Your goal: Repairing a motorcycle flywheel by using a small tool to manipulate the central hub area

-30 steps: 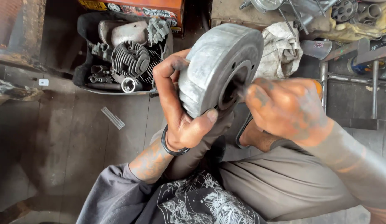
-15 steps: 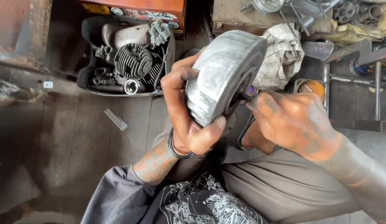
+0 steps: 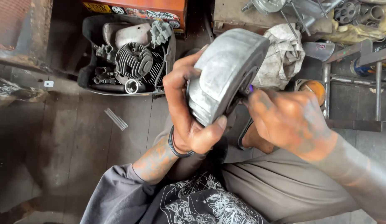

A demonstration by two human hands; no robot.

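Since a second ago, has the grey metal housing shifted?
Yes. The grey metal housing has moved right and slightly up, away from the black tray of engine parts, gripped by the left hand.

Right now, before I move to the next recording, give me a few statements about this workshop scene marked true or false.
1. The left hand grips the grey metal housing around its rim. True.
2. The right hand rests flat on the floor. False: it is raised against the open side of the housing, fingertips at its face.
3. A black tray of engine parts, with a finned cylinder, sits on the floor beyond the left hand. True.
4. The housing lies inside that tray. False: it is held up in the air above the person's lap.
5. A crumpled pale rag lies behind the housing. True.
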